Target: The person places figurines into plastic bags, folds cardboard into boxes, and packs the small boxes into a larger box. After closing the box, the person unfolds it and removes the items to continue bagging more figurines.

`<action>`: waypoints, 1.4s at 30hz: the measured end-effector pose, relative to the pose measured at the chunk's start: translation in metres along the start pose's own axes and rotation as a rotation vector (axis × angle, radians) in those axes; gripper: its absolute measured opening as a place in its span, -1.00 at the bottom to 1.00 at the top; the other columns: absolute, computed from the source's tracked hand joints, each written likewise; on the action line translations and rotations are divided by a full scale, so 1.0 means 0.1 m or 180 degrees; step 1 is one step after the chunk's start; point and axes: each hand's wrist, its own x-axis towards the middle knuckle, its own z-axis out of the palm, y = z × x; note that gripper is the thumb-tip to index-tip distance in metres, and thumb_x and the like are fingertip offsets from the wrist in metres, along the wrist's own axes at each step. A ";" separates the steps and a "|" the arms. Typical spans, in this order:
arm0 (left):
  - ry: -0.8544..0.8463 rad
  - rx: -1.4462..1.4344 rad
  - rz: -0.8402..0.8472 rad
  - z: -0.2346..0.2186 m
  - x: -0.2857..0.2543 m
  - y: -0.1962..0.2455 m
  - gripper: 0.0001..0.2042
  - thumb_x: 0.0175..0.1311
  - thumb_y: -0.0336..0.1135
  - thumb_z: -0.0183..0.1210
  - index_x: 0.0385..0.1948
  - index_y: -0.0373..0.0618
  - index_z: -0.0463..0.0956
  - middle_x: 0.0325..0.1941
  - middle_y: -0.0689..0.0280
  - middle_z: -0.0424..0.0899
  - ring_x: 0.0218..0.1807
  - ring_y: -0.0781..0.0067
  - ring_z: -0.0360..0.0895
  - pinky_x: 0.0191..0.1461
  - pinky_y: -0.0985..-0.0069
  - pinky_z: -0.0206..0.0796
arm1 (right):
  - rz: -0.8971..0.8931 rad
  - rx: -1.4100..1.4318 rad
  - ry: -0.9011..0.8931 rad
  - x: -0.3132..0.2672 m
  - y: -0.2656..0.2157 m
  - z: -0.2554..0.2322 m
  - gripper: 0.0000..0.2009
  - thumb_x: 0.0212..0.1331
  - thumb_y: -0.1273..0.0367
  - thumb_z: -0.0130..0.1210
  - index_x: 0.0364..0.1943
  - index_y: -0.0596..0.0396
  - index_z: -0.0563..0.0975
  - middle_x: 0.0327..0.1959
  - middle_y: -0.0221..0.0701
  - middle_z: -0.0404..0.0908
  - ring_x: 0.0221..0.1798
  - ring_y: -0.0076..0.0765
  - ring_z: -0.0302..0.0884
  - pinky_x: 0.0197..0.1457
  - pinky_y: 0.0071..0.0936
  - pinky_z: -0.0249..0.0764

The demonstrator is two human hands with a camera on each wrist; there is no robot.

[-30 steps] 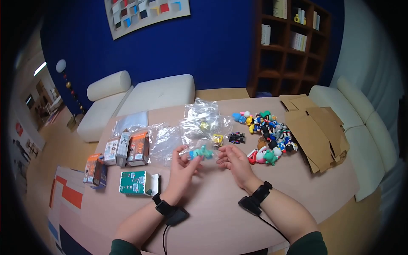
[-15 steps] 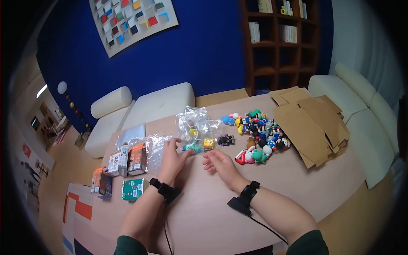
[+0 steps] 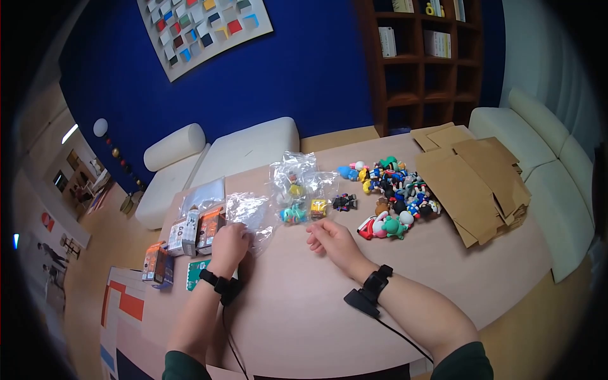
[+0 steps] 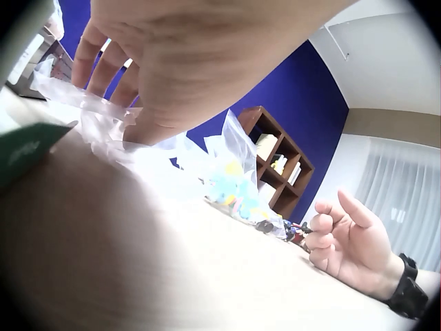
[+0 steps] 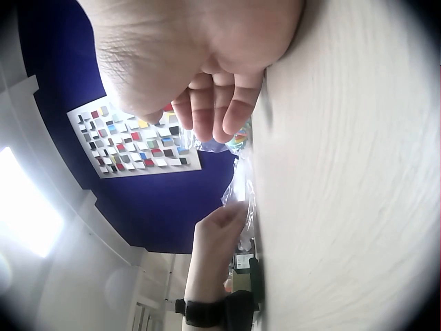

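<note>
Left wrist view: the left hand (image 4: 182, 62) pinches a clear plastic bag (image 4: 100, 123).

Worktop (image 3: 304, 304): pale, matt, smooth, fine wood-like grain in right wrist view. Left bag (image 3: 253, 212) on worktop: thin clear plastic, crinkled, glossy highlights. Same for centre bags (image 3: 296, 163) on worktop. Boxes (image 3: 183, 235) at worktop's left: printed card, smooth, slight sheen. Figures (image 3: 394, 226) right of worktop's centre: look like smooth plastic, soft sheen. Brown sheets (image 3: 472, 180) at worktop's right: cardboard, matt. Bookcase (image 3: 404, 77) beyond worktop: dark wood look, low sheen. Curtain (image 3: 557, 76) right of worktop: thin cloth, matt.
</note>
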 end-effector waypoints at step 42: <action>-0.1942 -0.6657 -0.0640 0.24 -0.58 0.63 -0.63 0.50 0.05 0.09 0.12 0.02 0.47 0.18 0.17 0.63 0.22 0.19 0.59 0.35 0.13 0.40 | 0.0196 0.0772 -0.0111 -0.05 -0.08 -0.07 -0.83 0.49 0.32 0.02 0.02 0.04 0.50 -0.13 -0.44 0.65 -0.08 -0.53 0.59 0.00 -0.50 0.49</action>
